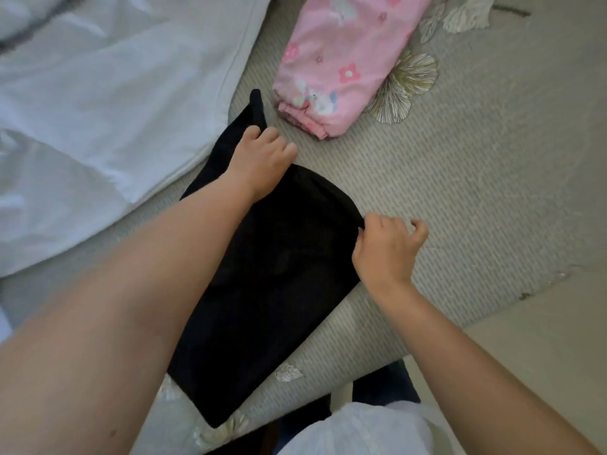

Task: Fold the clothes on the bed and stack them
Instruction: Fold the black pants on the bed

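Observation:
A black garment [279,290] lies flat on the grey bed sheet [476,192], running from the near edge toward the far left. My left hand [259,159] grips its far end, where a narrow black tip sticks up past my fingers. My right hand [387,247] pinches the garment's right edge with curled fingers. A folded pink floral garment [341,60] rests on the sheet beyond the black one, apart from it.
A white duvet [98,110] covers the left side of the bed, its edge close to the black garment. The sheet has leaf prints [400,87]. The bed's edge [525,290] runs along the right, with pale floor [542,356] past it.

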